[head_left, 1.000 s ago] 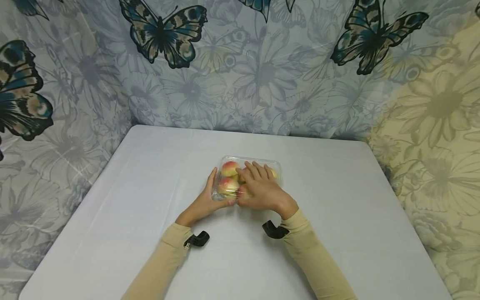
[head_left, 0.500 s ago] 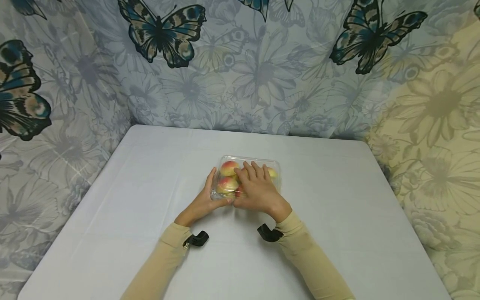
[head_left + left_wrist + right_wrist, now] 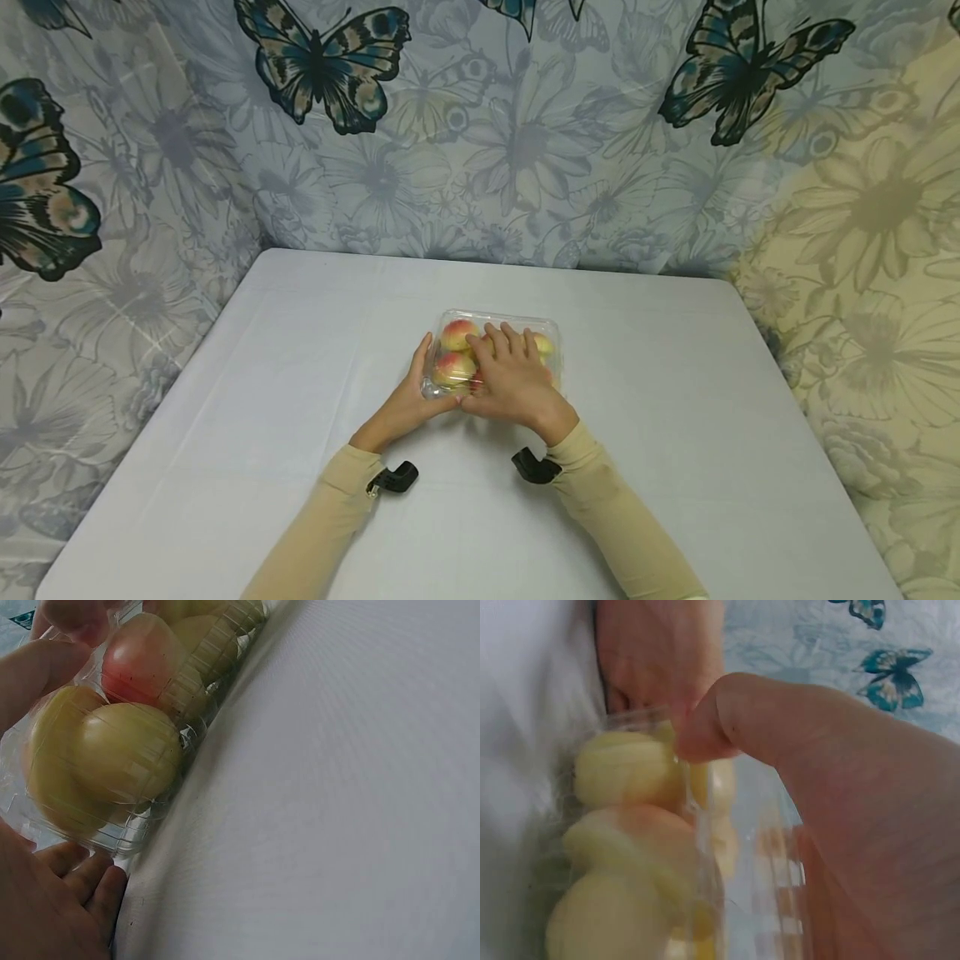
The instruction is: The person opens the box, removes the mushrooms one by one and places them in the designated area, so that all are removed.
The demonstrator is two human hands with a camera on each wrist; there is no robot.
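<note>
A clear plastic clamshell box (image 3: 448, 315) lies on the white table, with several red-and-yellow fruits (image 3: 454, 368) in it that look like peaches. My left hand (image 3: 408, 402) holds its left near corner, thumb along the front and fingers at the left side. Flat across the lid rests my right hand (image 3: 517, 385), its fingers straight and spread, hiding the middle fruits. Both thumbs meet at the front edge. In the left wrist view, fingers (image 3: 105, 896) touch the box's end. The right wrist view shows the right thumb (image 3: 709, 731) pressing at the rim.
The white table (image 3: 660, 433) spreads around the box on all sides. Behind it and to both sides hang cloths printed with flowers and butterflies (image 3: 322, 71). Black wrist cameras (image 3: 396, 477) sit at both cuffs.
My right hand has slid slightly left on the lid, its thumb coming nearer the left thumb. The left hand and the box have barely moved.
</note>
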